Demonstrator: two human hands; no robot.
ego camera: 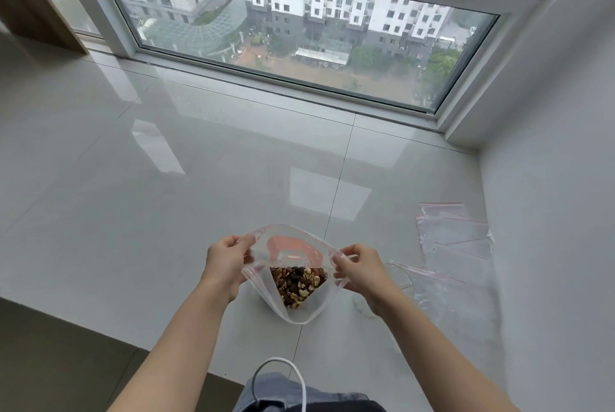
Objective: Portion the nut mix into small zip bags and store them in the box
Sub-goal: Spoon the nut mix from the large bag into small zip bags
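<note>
A large clear pouch (293,245) with a red print on its far wall is held open above the glossy white sill. Inside it lies the nut mix (297,281), brown nuts and dark raisins. My left hand (225,257) pinches the pouch's left rim. My right hand (361,267) pinches its right rim, and the two pull the mouth wide. Several small empty zip bags (452,238) with red seal strips lie flat on the sill to the right. Something clear and round (397,276) sits partly hidden behind my right hand; I cannot tell what it is.
The tiled sill (166,195) stretches wide to the left and back to a big window (299,35). A white wall (549,178) closes the right side. The sill's front edge (100,328) runs near my elbows. A white cable (299,381) hangs over my lap.
</note>
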